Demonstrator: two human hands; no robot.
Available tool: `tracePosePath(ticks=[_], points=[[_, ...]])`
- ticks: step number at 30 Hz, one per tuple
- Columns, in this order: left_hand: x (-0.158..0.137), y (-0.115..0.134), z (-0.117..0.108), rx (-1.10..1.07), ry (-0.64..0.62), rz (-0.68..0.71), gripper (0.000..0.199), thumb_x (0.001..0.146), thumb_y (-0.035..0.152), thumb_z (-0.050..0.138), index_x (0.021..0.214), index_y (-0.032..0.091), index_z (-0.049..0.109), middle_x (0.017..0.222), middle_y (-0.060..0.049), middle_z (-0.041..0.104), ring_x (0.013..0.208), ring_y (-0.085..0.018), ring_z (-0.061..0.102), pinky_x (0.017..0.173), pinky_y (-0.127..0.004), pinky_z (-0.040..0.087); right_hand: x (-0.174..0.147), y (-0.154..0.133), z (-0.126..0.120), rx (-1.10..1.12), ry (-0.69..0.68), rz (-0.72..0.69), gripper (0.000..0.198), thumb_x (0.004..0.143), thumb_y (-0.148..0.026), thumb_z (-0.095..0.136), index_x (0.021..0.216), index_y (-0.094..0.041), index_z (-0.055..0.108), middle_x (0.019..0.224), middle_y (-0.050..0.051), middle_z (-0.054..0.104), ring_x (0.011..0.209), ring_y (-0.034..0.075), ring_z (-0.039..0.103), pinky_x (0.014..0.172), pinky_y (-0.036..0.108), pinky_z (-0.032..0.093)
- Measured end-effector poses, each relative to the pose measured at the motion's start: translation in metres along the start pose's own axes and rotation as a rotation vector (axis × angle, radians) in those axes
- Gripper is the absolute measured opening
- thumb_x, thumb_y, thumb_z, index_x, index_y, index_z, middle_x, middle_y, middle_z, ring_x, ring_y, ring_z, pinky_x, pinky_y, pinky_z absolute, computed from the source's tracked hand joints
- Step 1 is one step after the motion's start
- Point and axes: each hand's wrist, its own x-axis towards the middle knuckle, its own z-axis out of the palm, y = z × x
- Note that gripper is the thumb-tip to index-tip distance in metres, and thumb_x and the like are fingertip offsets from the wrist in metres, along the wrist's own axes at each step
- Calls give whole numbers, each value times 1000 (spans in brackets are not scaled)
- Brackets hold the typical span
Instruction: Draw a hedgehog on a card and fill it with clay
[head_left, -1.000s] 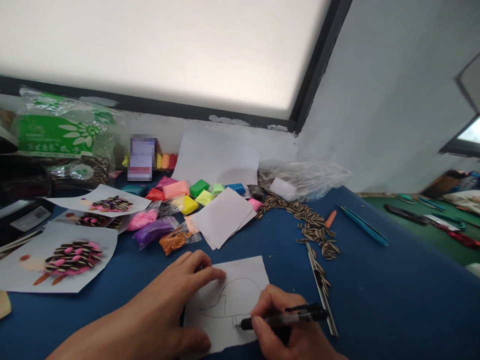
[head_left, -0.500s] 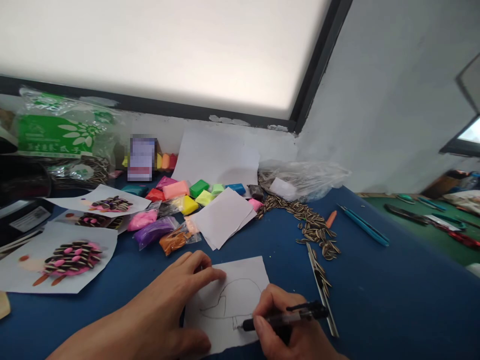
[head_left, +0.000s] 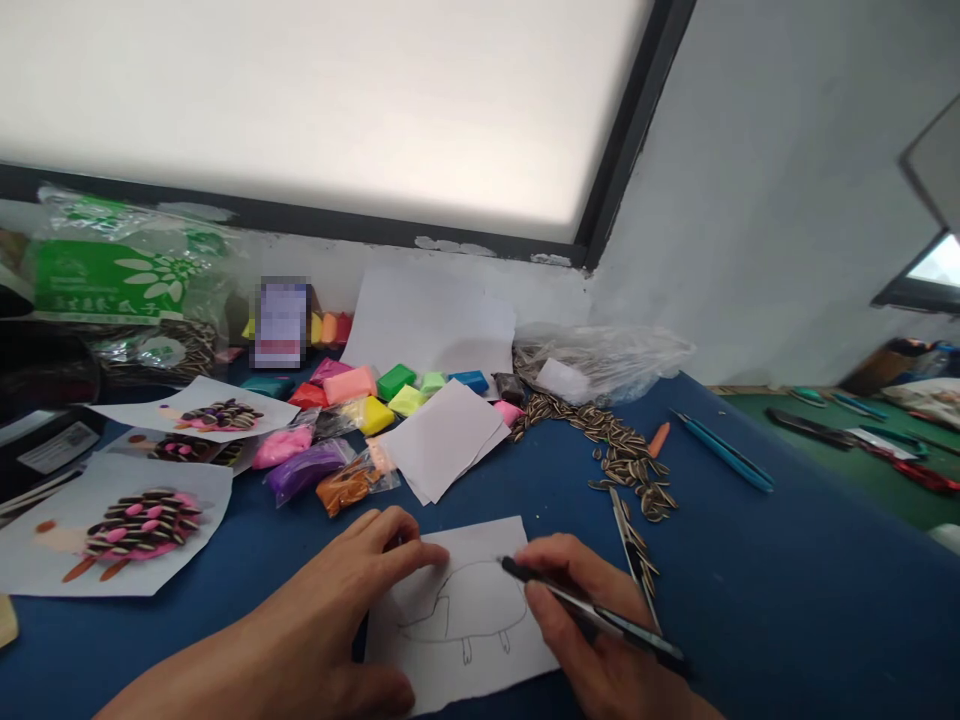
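A white sheet of paper [head_left: 420,680] lies on the blue tabletop, carrying a pen outline of a rounded animal with a pointed snout and two short legs. My left hand [head_left: 341,600] rests on the sheet's left side, its fingers spread and pressing it down. In my right hand [head_left: 592,620] is a black pen [head_left: 622,628], gripped between thumb and fingers. Its tip is at the upper right of the outline. Close beside the right hand lies a metal strip-like tool [head_left: 628,545] among sunflower seeds [head_left: 630,455].
Finished seed-and-clay hedgehog pictures [head_left: 142,525] lie at left. Several colored clay packets [head_left: 307,468] and blank paper pieces [head_left: 442,440] sit behind the drawing. Blue tweezers [head_left: 724,450] lie at right. A green-labelled seed bag [head_left: 112,280] and a phone [head_left: 281,322] stand at the back.
The pen in my right hand has moved up from the legs to the top of the outline. A second leg now shows on the drawing. My left hand stays put.
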Motion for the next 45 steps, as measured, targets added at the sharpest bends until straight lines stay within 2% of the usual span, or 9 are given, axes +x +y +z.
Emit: tracePosePath(ticks=[3, 5, 10, 15, 21, 26, 31, 37, 45], points=[[0, -8, -2, 19, 6, -2, 85, 71, 24, 82, 147, 50, 53, 170, 3, 31, 153, -43, 28, 118, -57, 38, 6, -2, -10, -128, 39, -24, 24, 103, -19, 47, 118, -25, 66, 100, 4, 73, 90, 19, 72, 78, 26, 57], [2, -13, -3, 14, 52, 45, 77, 73, 28, 81, 145, 46, 57, 164, -1, 42, 148, -43, 39, 119, -58, 37, 9, 4, -16, -233, -7, -4, 26, 105, -18, 44, 119, -23, 66, 103, 5, 73, 91, 19, 73, 79, 28, 57], [7, -12, 1, -64, 310, 219, 35, 92, 38, 60, 126, 39, 70, 131, -1, 71, 114, -30, 69, 100, -40, 57, 12, 23, -31, -407, -101, 25, 52, 91, 0, 45, 136, -22, 58, 119, 9, 66, 103, 22, 70, 85, 34, 58], [13, -8, 3, -52, 424, 189, 27, 96, 41, 51, 108, 34, 74, 114, -2, 76, 102, -28, 70, 78, -34, 58, 13, 22, -34, -547, -211, 41, 59, 85, 6, 46, 134, -22, 63, 111, 10, 63, 102, 25, 68, 82, 38, 59], [21, -20, -2, -6, 504, 215, 29, 97, 42, 49, 105, 33, 76, 114, -4, 76, 109, -32, 68, 78, -35, 57, 11, 24, -24, -674, -190, -8, 62, 75, 15, 44, 123, -16, 68, 107, 12, 65, 95, 27, 69, 77, 40, 62], [21, -17, -2, 37, 435, 224, 26, 97, 35, 50, 100, 28, 75, 95, -4, 74, 89, -26, 70, 78, -34, 56, 12, 38, -23, -854, -139, -131, 57, 77, 13, 44, 120, -15, 69, 102, 13, 67, 88, 28, 70, 69, 40, 63], [21, -21, 1, 25, 433, 216, 22, 92, 33, 55, 105, 29, 73, 106, -5, 72, 99, -27, 68, 84, -35, 55, 12, 52, -25, -992, -76, -266, 61, 76, 12, 42, 124, -13, 69, 106, 17, 71, 88, 29, 73, 68, 39, 65], [25, -19, -4, 3, 322, 124, 19, 84, 30, 55, 96, 27, 69, 93, -2, 68, 86, -24, 62, 75, -33, 50, 12, 55, -27, -1047, -10, -390, 62, 73, 13, 39, 120, -8, 72, 104, 20, 75, 92, 32, 76, 71, 43, 67], [35, -6, -14, -3, 230, 12, 15, 75, 31, 55, 81, 23, 66, 78, -1, 65, 73, -23, 59, 63, -31, 44, 12, 58, -27, -1074, 10, -428, 60, 73, 11, 39, 116, -10, 74, 100, 18, 77, 89, 30, 77, 68, 40, 68]])
